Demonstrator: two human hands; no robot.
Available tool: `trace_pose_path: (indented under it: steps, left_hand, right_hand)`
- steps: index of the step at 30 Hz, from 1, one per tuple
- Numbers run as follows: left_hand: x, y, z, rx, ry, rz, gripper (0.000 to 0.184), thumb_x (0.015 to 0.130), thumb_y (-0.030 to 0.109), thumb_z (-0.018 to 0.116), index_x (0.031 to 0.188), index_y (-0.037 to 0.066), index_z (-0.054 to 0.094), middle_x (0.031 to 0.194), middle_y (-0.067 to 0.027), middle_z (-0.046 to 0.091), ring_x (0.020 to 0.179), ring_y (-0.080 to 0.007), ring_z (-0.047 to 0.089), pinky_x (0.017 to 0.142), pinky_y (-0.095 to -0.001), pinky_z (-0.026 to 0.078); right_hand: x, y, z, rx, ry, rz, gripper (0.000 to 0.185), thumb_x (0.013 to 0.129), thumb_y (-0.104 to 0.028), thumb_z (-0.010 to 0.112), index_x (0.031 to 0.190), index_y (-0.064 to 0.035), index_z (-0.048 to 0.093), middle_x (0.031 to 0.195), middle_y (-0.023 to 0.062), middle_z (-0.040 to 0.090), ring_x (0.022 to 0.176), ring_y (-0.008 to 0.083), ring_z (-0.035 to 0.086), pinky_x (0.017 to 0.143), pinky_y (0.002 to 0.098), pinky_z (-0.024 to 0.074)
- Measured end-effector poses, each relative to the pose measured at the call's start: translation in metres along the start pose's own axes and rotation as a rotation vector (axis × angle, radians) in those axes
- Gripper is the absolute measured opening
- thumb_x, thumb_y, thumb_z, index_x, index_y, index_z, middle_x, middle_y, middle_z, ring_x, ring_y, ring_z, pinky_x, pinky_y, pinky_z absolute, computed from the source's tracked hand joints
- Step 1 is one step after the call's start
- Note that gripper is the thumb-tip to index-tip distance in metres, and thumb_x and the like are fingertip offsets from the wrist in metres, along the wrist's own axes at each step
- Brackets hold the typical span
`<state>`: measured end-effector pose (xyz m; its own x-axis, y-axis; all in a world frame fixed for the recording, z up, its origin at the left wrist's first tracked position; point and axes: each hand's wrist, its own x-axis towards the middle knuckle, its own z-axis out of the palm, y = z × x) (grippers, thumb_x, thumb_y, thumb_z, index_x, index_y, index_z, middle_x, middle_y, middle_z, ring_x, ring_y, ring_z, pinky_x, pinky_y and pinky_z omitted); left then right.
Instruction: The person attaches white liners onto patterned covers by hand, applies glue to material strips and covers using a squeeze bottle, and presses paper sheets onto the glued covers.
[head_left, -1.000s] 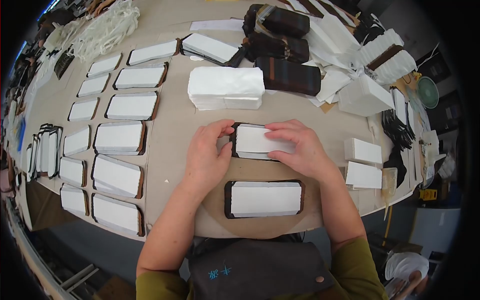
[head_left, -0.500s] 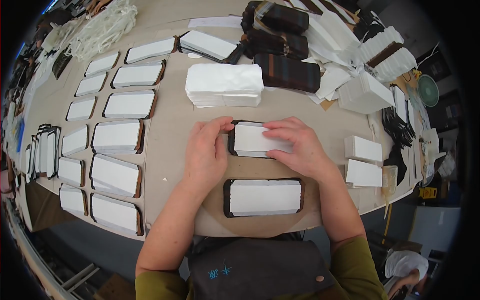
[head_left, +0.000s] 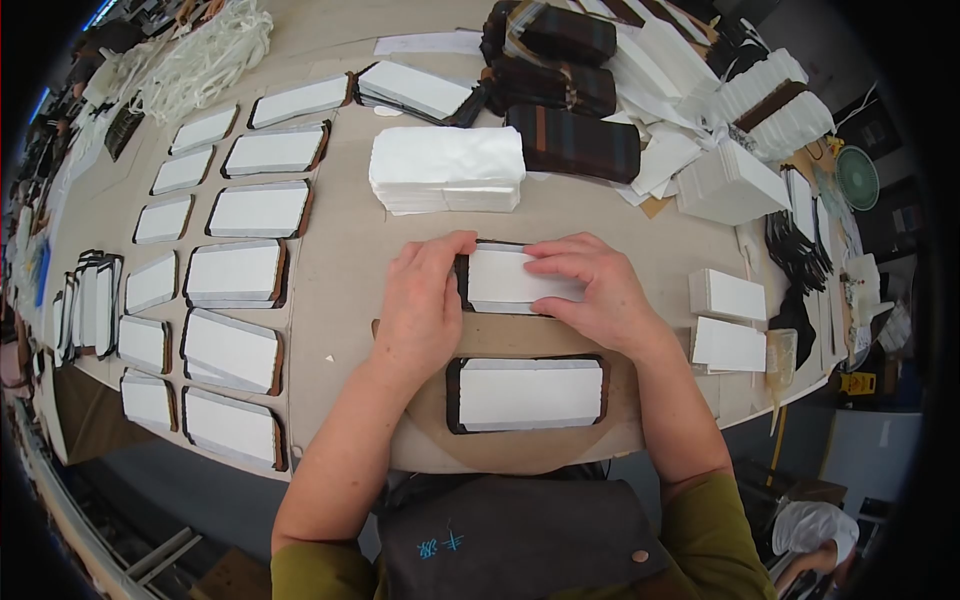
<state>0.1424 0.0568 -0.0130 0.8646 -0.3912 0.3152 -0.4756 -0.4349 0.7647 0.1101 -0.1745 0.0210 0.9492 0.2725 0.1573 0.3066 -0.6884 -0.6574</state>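
Right hand rests on white panel, grip apart — left hand beside it, grip unclear.

Wkshop, big wrktable, stacked wht. pcs. (lots)

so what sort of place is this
Probably a workshop assembling small goods by hand: rows of flat white rectangular panels with dark edges lie on a broad beige worktable, with a thick stack of white rectangular sheets.
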Motion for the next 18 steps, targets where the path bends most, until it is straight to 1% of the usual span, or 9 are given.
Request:
trace_pose_path:
  steps: [3,5,6,12,13,15,16,17,18]
  left_hand:
    - [0.000,0.000,0.000,0.016,-0.017,0.011,0.050,0.081,-0.014,0.050,0.127,0.005,0.054,0.118,-0.0103,0.063,0.107,-0.0333,0.055,0.096,-0.0445,0.041]
    - [0.000,0.002,-0.002,0.043,-0.016,0.028,0.051,0.079,-0.014,0.050,0.127,0.004,0.054,0.117,-0.0100,0.064,0.106,-0.0328,0.055,0.096,-0.0430,0.043]
    - [0.000,0.002,-0.002,0.070,-0.013,0.046,0.053,0.078,-0.015,0.051,0.128,0.004,0.055,0.115,-0.0097,0.065,0.106,-0.0322,0.055,0.095,-0.0415,0.045]
    - [0.002,0.004,-0.003,0.111,-0.030,0.062,0.056,0.076,-0.015,0.051,0.128,0.006,0.055,0.115,-0.0093,0.065,0.105,-0.0340,0.055,0.096,-0.0424,0.044]
    - [0.002,0.006,-0.003,0.111,-0.033,0.066,0.056,0.076,-0.015,0.051,0.128,0.006,0.055,0.115,-0.0093,0.065,0.105,-0.0340,0.055,0.096,-0.0424,0.044]
    - [0.003,0.010,-0.003,0.170,-0.046,0.068,0.054,0.074,-0.015,0.053,0.122,0.006,0.061,0.114,-0.0094,0.065,0.107,-0.0345,0.054,0.097,-0.0422,0.044]
    - [0.002,0.010,-0.002,0.167,-0.055,0.078,0.054,0.074,-0.015,0.053,0.122,0.006,0.061,0.114,-0.0094,0.065,0.107,-0.0345,0.054,0.097,-0.0422,0.044]
    - [0.000,0.007,0.000,0.218,-0.048,0.120,0.051,0.073,-0.015,0.053,0.118,0.006,0.064,0.114,-0.0095,0.065,0.108,-0.0344,0.054,0.098,-0.0422,0.044]
    - [0.000,0.006,0.002,0.262,-0.051,0.170,0.048,0.072,-0.015,0.052,0.114,0.005,0.067,0.114,-0.0096,0.066,0.110,-0.0342,0.054,0.099,-0.0422,0.044]
  right_hand:
    - [0.000,0.001,0.000,0.000,0.004,0.006,0.040,0.065,-0.005,0.084,0.104,-0.0062,0.073,0.118,0.0059,0.071,0.108,0.0273,0.062,0.093,0.0371,0.0518]
    - [-0.001,0.002,0.000,0.026,-0.007,0.011,0.037,0.069,-0.009,0.081,0.105,-0.0045,0.073,0.118,0.0074,0.070,0.108,0.0293,0.061,0.092,0.0390,0.0515]
    - [-0.001,0.002,-0.001,0.026,-0.006,0.013,0.037,0.069,-0.009,0.081,0.105,-0.0045,0.073,0.118,0.0074,0.070,0.108,0.0293,0.061,0.092,0.0390,0.0515]
    - [-0.001,0.001,-0.001,0.001,-0.005,-0.004,0.036,0.069,-0.010,0.081,0.104,-0.0048,0.073,0.118,0.0073,0.070,0.108,0.0301,0.061,0.092,0.0393,0.0517]
    - [-0.002,0.001,-0.001,-0.007,-0.005,-0.010,0.038,0.068,-0.009,0.082,0.104,-0.0062,0.074,0.119,0.0065,0.070,0.108,0.0289,0.061,0.093,0.0385,0.0515]
    - [-0.002,0.005,0.001,-0.017,0.002,-0.009,0.040,0.066,-0.007,0.084,0.105,-0.0076,0.074,0.120,0.0057,0.070,0.108,0.0278,0.062,0.093,0.0376,0.0513]
    - [-0.003,0.009,0.003,-0.021,0.002,-0.048,0.041,0.067,-0.008,0.083,0.107,-0.0081,0.073,0.120,0.0057,0.070,0.109,0.0276,0.062,0.094,0.0379,0.0507]
    - [-0.005,0.012,0.002,-0.031,0.008,-0.081,0.042,0.068,-0.008,0.083,0.109,-0.0087,0.073,0.121,0.0058,0.070,0.109,0.0273,0.061,0.095,0.0382,0.0502]
    - [-0.007,0.011,0.002,-0.040,0.033,-0.053,0.042,0.068,-0.008,0.083,0.109,-0.0087,0.073,0.121,0.0058,0.070,0.109,0.0273,0.061,0.095,0.0382,0.0502]
